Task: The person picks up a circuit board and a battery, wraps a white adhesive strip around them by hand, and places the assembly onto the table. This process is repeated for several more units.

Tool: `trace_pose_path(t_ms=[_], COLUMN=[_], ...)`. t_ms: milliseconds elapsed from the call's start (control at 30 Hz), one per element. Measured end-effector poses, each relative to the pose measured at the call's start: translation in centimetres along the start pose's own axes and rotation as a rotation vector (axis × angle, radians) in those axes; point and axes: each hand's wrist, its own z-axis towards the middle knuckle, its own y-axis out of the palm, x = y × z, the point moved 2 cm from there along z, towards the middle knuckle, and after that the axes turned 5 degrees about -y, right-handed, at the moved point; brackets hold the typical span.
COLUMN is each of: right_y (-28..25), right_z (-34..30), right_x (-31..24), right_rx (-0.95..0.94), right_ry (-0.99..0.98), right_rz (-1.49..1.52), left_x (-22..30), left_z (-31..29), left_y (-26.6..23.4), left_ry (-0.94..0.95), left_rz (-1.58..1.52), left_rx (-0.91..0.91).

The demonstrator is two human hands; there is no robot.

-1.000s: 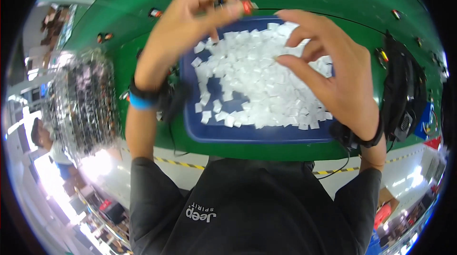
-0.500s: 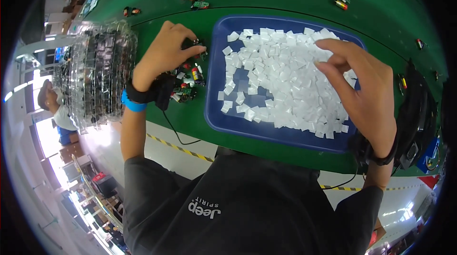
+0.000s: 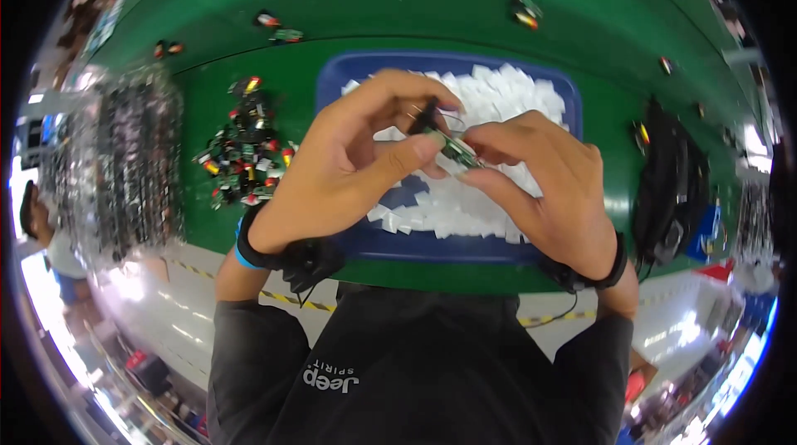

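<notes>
Over the blue tray, a small green circuit board [image 3: 459,151] with a black part [image 3: 424,117] and thin wires is held in the air. My left hand [image 3: 332,175] is closed round it, thumb and fingers gripping the end with the black part. At the board's other end, my right hand [image 3: 556,183] pinches it between thumb and forefinger. Whether a small white piece sits between the right fingertips is hidden. Below both hands, many small white square pieces [image 3: 519,96] lie heaped in the blue tray [image 3: 448,251].
Left of the tray, a pile of small electronic assemblies [image 3: 245,146] lies on the green table [image 3: 398,13]. Clear plastic trays [image 3: 116,163] are stacked at the far left. A black bag-like object [image 3: 668,183] stands at right. Several loose assemblies lie along the back.
My left hand has come from the pile to above the tray, carrying a circuit board. My right hand has moved left to meet it. The head view has shifted.
</notes>
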Motion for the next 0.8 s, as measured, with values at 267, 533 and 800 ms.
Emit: trace_pose_path(t_ms=[267, 533, 800], right_y=[1.9, 2.4, 3.3], right_z=[-2.3, -3.5, -3.7], right_x=[-0.9, -1.2, -1.5], right_rx=[0.057, 0.015, 0.053], right_ry=[0.083, 0.038, -0.217], right_rz=[-0.051, -0.198, -0.35], left_x=[-3.8, -3.9, -4.6], left_z=[0.1, -0.2, -0.9], left_y=[-1.0, -2.1, -3.2], left_ry=[0.43, 0.84, -0.53], left_rz=[0.445, 0.655, -0.335], left_rx=[-0.088, -0.056, -0.285])
